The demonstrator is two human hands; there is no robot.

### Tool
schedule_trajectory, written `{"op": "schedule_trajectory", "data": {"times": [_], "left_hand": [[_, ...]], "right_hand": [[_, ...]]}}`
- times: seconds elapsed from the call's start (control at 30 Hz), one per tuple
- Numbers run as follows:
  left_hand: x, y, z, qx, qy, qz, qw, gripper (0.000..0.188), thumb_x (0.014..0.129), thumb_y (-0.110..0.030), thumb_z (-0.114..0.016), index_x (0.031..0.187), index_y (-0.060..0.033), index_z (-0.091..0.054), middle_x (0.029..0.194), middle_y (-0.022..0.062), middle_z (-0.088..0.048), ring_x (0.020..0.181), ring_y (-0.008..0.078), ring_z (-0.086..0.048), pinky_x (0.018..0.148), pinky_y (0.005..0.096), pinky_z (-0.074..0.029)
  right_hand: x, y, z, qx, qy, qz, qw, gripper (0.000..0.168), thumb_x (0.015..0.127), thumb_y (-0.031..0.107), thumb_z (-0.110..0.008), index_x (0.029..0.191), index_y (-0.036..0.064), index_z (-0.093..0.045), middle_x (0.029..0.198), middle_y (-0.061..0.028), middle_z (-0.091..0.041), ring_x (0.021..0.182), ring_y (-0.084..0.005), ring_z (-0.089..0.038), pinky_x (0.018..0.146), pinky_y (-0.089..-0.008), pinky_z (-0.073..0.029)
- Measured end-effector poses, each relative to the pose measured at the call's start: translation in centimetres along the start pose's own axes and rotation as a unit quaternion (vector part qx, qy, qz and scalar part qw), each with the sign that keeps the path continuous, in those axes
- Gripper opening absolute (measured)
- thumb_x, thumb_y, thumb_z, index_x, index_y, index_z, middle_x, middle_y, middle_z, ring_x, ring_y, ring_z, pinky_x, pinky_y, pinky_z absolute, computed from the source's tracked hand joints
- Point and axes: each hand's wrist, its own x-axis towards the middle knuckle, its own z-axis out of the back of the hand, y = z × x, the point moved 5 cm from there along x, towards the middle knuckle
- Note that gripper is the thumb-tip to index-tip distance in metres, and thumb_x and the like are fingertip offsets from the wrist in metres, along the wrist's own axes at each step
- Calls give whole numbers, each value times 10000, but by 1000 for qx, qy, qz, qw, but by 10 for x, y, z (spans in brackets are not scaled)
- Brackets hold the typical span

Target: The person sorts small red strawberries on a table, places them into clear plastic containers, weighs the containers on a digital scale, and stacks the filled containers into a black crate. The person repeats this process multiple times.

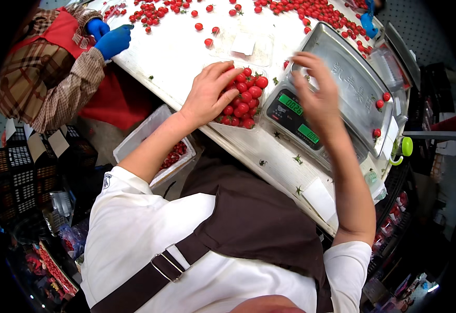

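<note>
A clear plastic punnet (pixel 256 119) filled with red cherry tomatoes (pixel 244 102) stands near the front edge of the white table. My left hand (pixel 209 93) rests over its left side, fingers spread and touching the tomatoes. Above the near left edge of the scale's metal pan (pixel 349 74), my right hand (pixel 316 84) is blurred by motion, its fingers apart and nothing visible in them. It partly covers the digital scale's lit display panel (pixel 292 117). Several loose tomatoes (pixel 379 104) lie on the pan's right part.
An open clear lid or tray (pixel 265 51) with a white label lies behind the punnet. Many loose tomatoes (pixel 321 13) cover the table's far side. At left stands a co-worker in blue gloves (pixel 114 41). A white foam box (pixel 161 117) sits below the table edge.
</note>
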Motion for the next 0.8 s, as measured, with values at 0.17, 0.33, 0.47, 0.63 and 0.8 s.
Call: {"op": "schedule_trajectory", "data": {"times": [0.17,0.33,0.47,0.63,0.8], "left_hand": [[1,-1,-21,93,65,-36,993,498,883,-234,-697,1364,-145,-603,1416,152,-540,1297,369,-502,1082,475,-394],[-2,-13,0,54,30,-18,998,494,824,-129,-714,1311,-107,-637,1391,167,-554,1293,374,-509,1099,470,-387],[-7,-9,7,31,-19,18,999,449,855,-97,-699,1298,-78,-628,1378,176,-548,1284,361,-514,1093,451,-390],[-19,6,22,6,-92,55,994,354,899,-51,-667,1251,-38,-636,1297,187,-578,1224,352,-556,1044,440,-437],[-23,19,29,-27,-109,93,989,283,927,-59,-635,1204,-2,-621,1247,175,-580,1197,341,-562,1047,387,-429]], "right_hand": [[-30,-50,114,-89,-71,-115,987,210,957,67,-617,1154,14,-667,1080,-93,-668,966,-175,-654,868,-307,-520],[-82,-90,190,-227,21,-248,942,254,927,105,-652,1167,20,-664,1024,-146,-678,867,-228,-666,791,-346,-534],[-114,-97,185,-273,141,-219,926,245,864,64,-691,1102,27,-649,995,-156,-613,919,-317,-653,832,-377,-527],[-86,-137,206,-290,-17,-220,931,232,934,72,-603,1160,29,-627,962,-163,-675,897,-319,-654,823,-367,-507],[-51,-221,216,-430,-92,-127,889,304,954,297,-621,1153,72,-668,1033,-248,-649,964,-442,-624,878,-500,-503]]}}
